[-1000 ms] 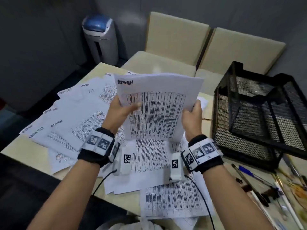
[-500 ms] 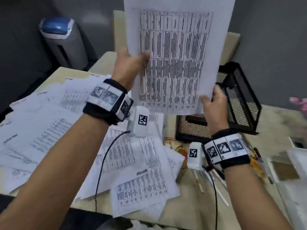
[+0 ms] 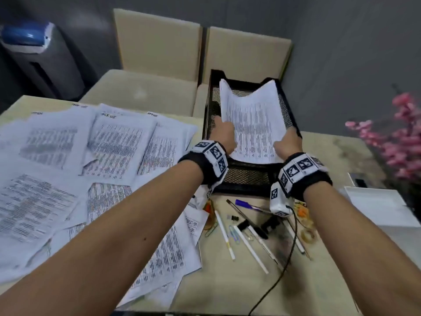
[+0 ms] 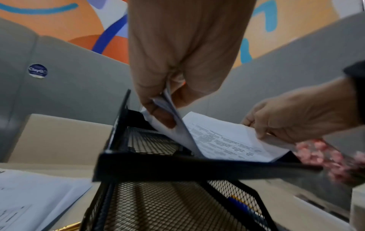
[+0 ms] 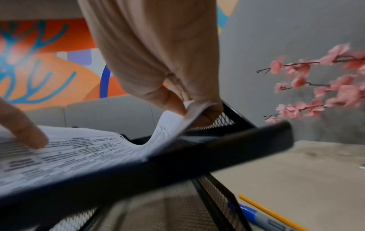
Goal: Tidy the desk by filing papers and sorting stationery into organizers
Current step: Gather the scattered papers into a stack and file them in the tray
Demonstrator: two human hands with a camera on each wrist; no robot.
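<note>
Black mesh tray (image 3: 247, 176), both hands' fingers (image 4: 158, 115) pinching printed sheet (image 3: 252, 124), "ClayGo" sticker (image 4: 38, 70) on wall

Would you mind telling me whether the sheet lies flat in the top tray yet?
Not flat. The sheet sags into the top tray, both side edges lifted, pinched by the left hand and right hand.

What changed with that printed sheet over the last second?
Both hands carried the printed sheet from above the desk papers rightward and down into the black mesh tray's top tier. Left hand and right hand still pinch its edges. Scattered papers and pens stayed put.
</note>
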